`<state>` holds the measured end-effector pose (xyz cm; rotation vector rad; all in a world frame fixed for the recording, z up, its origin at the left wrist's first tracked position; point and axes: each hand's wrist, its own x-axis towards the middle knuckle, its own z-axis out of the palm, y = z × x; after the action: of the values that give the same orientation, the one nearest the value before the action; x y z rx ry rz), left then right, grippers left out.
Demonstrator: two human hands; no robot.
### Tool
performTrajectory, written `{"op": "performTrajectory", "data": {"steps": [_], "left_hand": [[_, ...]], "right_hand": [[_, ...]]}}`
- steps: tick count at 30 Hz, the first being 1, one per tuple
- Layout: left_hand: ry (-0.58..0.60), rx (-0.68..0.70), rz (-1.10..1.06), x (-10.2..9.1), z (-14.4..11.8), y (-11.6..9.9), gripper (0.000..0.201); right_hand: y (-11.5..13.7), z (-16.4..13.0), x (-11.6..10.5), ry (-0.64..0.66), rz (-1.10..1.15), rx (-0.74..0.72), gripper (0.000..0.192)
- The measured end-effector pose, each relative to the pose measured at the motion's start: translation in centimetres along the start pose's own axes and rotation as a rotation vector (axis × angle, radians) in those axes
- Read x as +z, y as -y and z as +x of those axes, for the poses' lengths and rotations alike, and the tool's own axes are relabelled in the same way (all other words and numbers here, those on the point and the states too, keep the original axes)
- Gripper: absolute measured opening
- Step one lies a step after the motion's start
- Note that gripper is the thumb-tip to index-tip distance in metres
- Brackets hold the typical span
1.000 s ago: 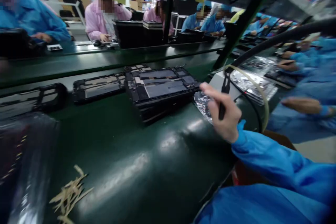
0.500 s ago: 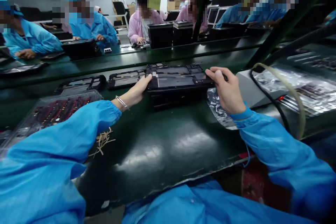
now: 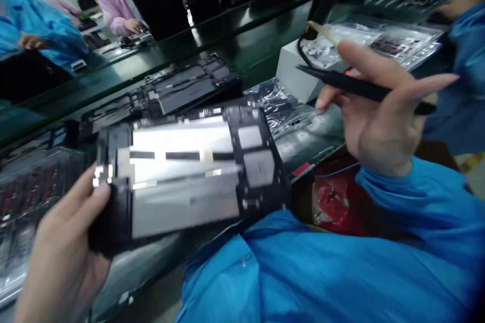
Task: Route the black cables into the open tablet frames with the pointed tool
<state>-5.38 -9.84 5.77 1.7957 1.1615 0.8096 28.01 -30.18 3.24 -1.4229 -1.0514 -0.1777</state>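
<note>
An opened tablet (image 3: 185,202) with a silvery battery area and black frame is tilted up in front of me. My left hand (image 3: 71,237) grips its left end, thumb on top. Black tweezers (image 3: 348,82) lie across the fingers of my right hand (image 3: 386,111), their tips pointing left. That hand is raised to the right of the tablet, apart from it. Behind the held tablet rests a stack of similar opened tablets (image 3: 197,81), with another tablet (image 3: 109,111) beside it on the left.
A clear tray of dark red parts (image 3: 30,186) is at the left. To the right are a white box (image 3: 295,68) and plastic bags (image 3: 288,106). A red bag (image 3: 329,202) lies below the bench edge. Co-workers sit across the bench; a blue sleeve (image 3: 470,70) is at far right.
The tablet has come off the stack toward me in my left hand. My right hand has let go of it and now shows the tweezers. The view has turned and tilted down.
</note>
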Motion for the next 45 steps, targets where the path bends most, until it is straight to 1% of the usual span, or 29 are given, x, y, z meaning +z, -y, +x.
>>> {"op": "performTrajectory", "data": {"steps": [1, 2, 4, 5, 7, 8, 9, 10, 11, 12, 14, 15, 16, 17, 18, 19, 21, 23, 26, 29, 35, 42, 45], "left_hand": [[-0.008, -0.098, 0.040, -0.5, -1.0, 1.7, 0.036], [-0.033, -0.155, 0.067, -0.8, -1.7, 3.3, 0.036], [-0.042, -0.232, 0.082, -1.0, -2.5, 5.7, 0.039], [-0.048, -0.255, 0.070, -0.9, -2.7, 6.5, 0.041], [-0.066, -0.305, 0.044, -0.6, -2.9, 7.5, 0.047], [-0.073, -0.328, 0.042, -0.5, -2.9, 7.8, 0.048], [-0.075, -0.337, 0.057, -0.5, -2.8, 8.0, 0.050], [-0.076, -0.311, 0.102, -0.5, -2.7, 8.2, 0.052], [-0.068, -0.243, 0.191, -0.6, -2.4, 8.3, 0.057], [-0.046, -0.133, 0.319, -0.6, -2.1, 8.4, 0.064], [0.037, 0.193, 0.614, -0.4, -1.1, 8.2, 0.073], [0.107, 0.360, 0.736, 0.0, -0.5, 7.9, 0.072], [0.194, 0.500, 0.818, 0.6, 0.1, 7.5, 0.069], [0.271, 0.607, 0.861, 1.4, 0.8, 7.0, 0.064], [0.327, 0.678, 0.881, 2.4, 1.5, 6.4, 0.059], [0.370, 0.710, 0.897, 3.4, 2.3, 5.9, 0.055], [0.416, 0.715, 0.927, 5.5, 3.7, 5.0, 0.051], [0.454, 0.678, 0.911, 7.2, 5.1, 4.4, 0.051], [0.479, 0.584, 0.792, 8.6, 6.5, 3.9, 0.045], [0.460, 0.519, 0.693, 8.9, 6.9, 3.6, 0.038], [0.381, 0.549, 0.690, 9.0, 6.4, 3.5, 0.033], [0.387, 0.576, 0.688, 8.8, 6.4, 4.0, 0.036], [0.414, 0.585, 0.703, 8.5, 6.7, 4.3, 0.037]], "right_hand": [[-0.8, -0.8, -1.4, -0.028, 0.016, -0.003, 0.068], [-1.7, -1.5, -2.6, -0.035, 0.003, 0.012, 0.060], [-3.7, -2.7, -4.4, -0.038, -0.096, 0.087, 0.042], [-4.6, -3.2, -4.9, -0.030, -0.161, 0.140, 0.034], [-5.9, -3.9, -5.3, -0.007, -0.204, 0.235, 0.018], [-6.3, -4.1, -5.3, 0.013, -0.190, 0.271, 0.015], [-6.6, -4.2, -5.2, 0.041, -0.163, 0.296, 0.017], [-6.8, -4.2, -5.0, 0.067, -0.137, 0.312, 0.020], [-6.9, -4.2, -4.7, 0.085, -0.118, 0.319, 0.023], [-7.1, -4.1, -4.4, 0.096, -0.105, 0.315, 0.024], [-7.6, -3.6, -3.8, 0.107, -0.101, 0.284, 0.021], [-8.0, -3.4, -3.5, 0.114, -0.107, 0.265, 0.019], [-8.4, -3.1, -3.1, 0.126, -0.119, 0.246, 0.018], [-8.9, -2.9, -2.8, 0.141, -0.135, 0.229, 0.018], [-9.3, -2.6, -2.5, 0.155, -0.153, 0.214, 0.018], [-9.7, -2.4, -2.2, 0.168, -0.173, 0.199, 0.019], [-10.3, -2.1, -1.8, 0.190, -0.202, 0.171, 0.020], [-10.7, -2.0, -1.5, 0.195, -0.206, 0.160, 0.022], [-11.1, -2.0, -1.3, 0.168, -0.203, 0.155, 0.023], [-11.2, -2.1, -1.2, 0.136, -0.203, 0.157, 0.022], [-10.8, -2.1, -1.1, 0.148, -0.218, 0.166, 0.018], [-10.6, -2.0, -1.2, 0.170, -0.240, 0.158, 0.017], [-10.9, -2.0, -1.1, 0.181, -0.247, 0.151, 0.015]]}}
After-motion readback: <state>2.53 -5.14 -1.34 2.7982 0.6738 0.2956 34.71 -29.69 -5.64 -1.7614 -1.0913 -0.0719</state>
